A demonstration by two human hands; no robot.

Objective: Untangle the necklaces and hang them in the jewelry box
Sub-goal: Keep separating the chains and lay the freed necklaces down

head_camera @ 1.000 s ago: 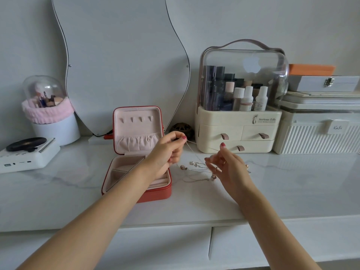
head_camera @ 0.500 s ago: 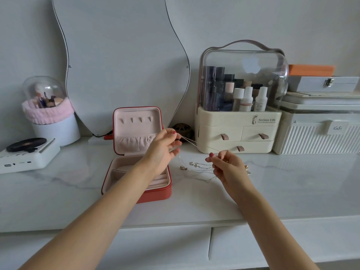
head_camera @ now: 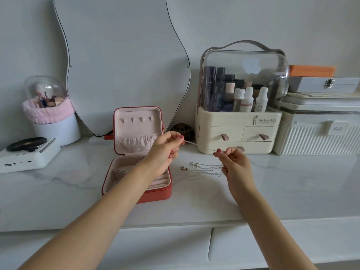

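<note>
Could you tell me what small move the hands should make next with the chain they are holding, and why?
Probably carry the thin silver chain, stretched between left hand and right hand, towards the hooks in the open red jewelry box lid; they look bare, and other necklaces lie tangled on the marble top.

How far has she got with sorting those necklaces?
Done: nothing hung; the hooks in the jewelry box lid are bare. In hand: left hand and right hand pinch one chain between them. Left: the tangled necklaces on the counter.
</note>
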